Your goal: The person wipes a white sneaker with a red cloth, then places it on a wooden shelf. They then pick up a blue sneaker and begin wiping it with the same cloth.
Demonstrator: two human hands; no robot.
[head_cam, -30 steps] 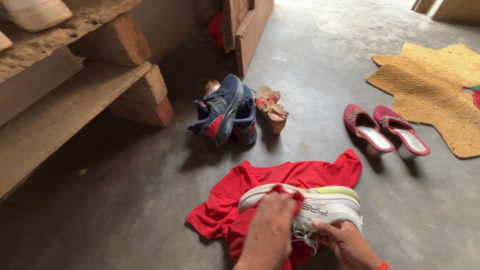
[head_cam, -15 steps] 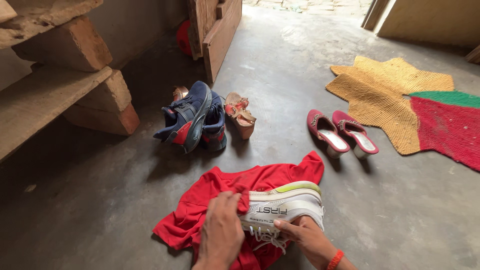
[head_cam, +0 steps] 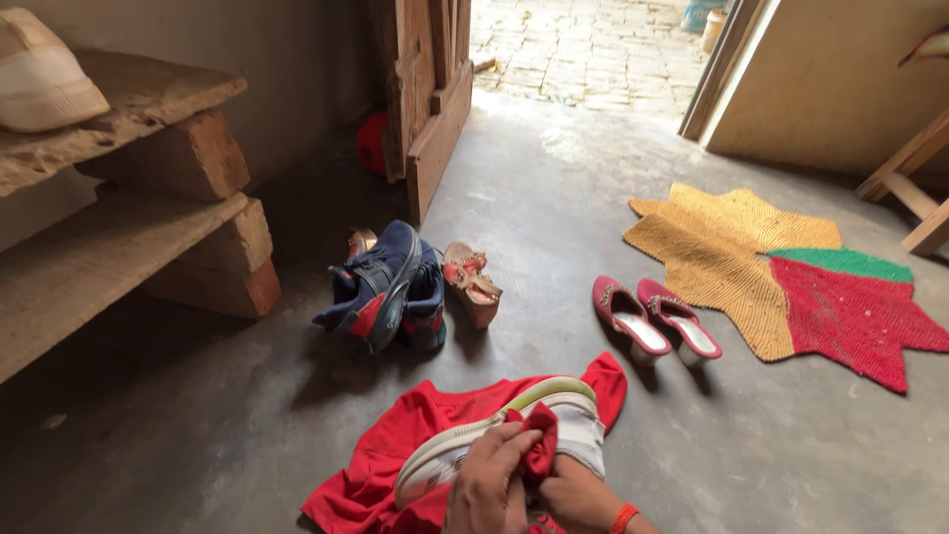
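At the bottom centre, at six o'clock, the person's left hand [head_cam: 487,487] presses a bunched fold of a red shirt [head_cam: 395,450] against the side of a white sneaker [head_cam: 504,435], fingers curled around the cloth. The right hand [head_cam: 573,494], with an orange band at the wrist, grips the sneaker from beneath, close against the left hand. The sneaker is tilted, its pale sole with a yellow-green edge turned up and away, and it rests on the red shirt, which is spread over the grey concrete floor [head_cam: 247,425].

Further out, at eleven o'clock from the hands, a pair of navy sneakers [head_cam: 386,287] with red patches lean on each other. Just beside them, at twelve o'clock, a tan sandal [head_cam: 473,282] lies on its side. At one o'clock, a pair of dark red heeled shoes [head_cam: 652,318] stand side by side, near a star-shaped mat [head_cam: 781,267] of yellow, green and red at two o'clock.

At nine to ten o'clock, rough plank shelves [head_cam: 109,247] sit on bricks; a pale shoe [head_cam: 44,79] rests on the top plank. Farthest, at twelve o'clock, a wooden door [head_cam: 430,89] stands open onto sunlit paving.
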